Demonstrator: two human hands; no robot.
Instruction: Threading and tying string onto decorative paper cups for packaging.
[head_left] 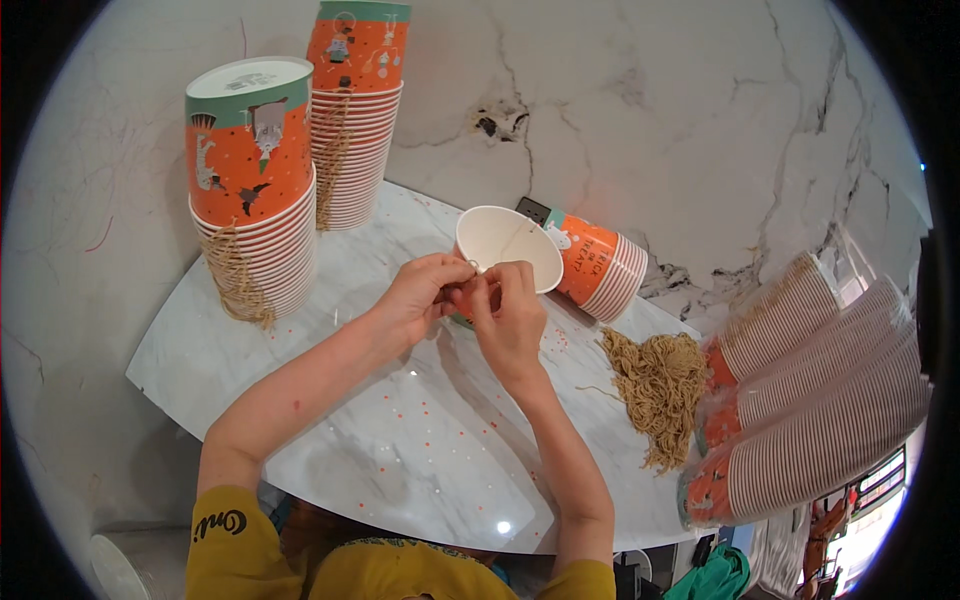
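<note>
A thin string (478, 268) is pinched between both hands, left hand (420, 295) and right hand (510, 315), at the near rim of a paper cup (505, 250) tipped toward them, mouth open, just beyond the fingertips.

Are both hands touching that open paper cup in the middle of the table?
Touching. The head view shows the left hand and right hand pinching the near rim of the open paper cup, no gap visible.
</note>
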